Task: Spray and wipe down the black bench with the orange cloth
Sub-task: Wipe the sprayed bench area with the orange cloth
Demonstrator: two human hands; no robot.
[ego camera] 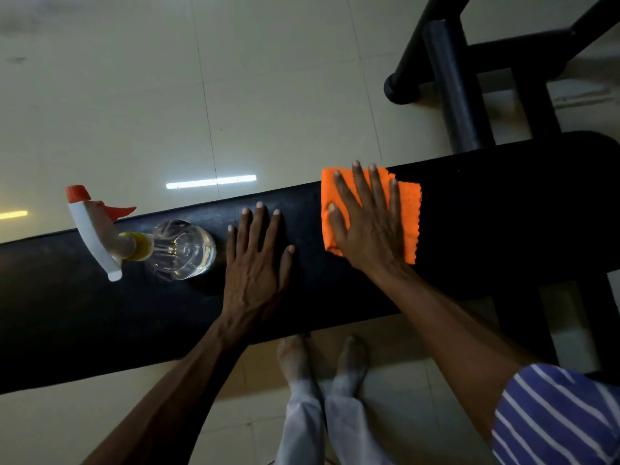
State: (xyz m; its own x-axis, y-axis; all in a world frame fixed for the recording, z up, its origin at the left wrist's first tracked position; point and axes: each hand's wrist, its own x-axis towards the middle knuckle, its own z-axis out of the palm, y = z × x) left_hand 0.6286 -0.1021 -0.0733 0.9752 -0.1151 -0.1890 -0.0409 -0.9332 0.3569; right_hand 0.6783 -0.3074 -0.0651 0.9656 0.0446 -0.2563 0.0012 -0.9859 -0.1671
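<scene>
You are standing over the pale tiled floor (134,95), which is filling most of the view and reflecting a bright strip of light, and the black bench (486,213) is running across it from lower left to upper right just in front of your bare feet (322,357). A black metal frame (453,78) is standing on the floor beyond the bench's right end — probably part of the same equipment, though the dim light is making that hard to confirm. Your striped sleeve (553,417) is showing at the lower right corner. Your right hand (369,223) is lying flat with fingers spread and straight, pressing down on the orange cloth (407,223), which is sitting folded on the bench top toward its far edge. Your left hand (258,260) is resting palm-down on the bare bench surface, fingers relaxed and extended, holding nothing — it is lying between the cloth and the spray bottle (181,250). That clear bottle is standing on the bench just beside your left hand, its white trigger head with the orange nozzle pointing away to the left.
</scene>
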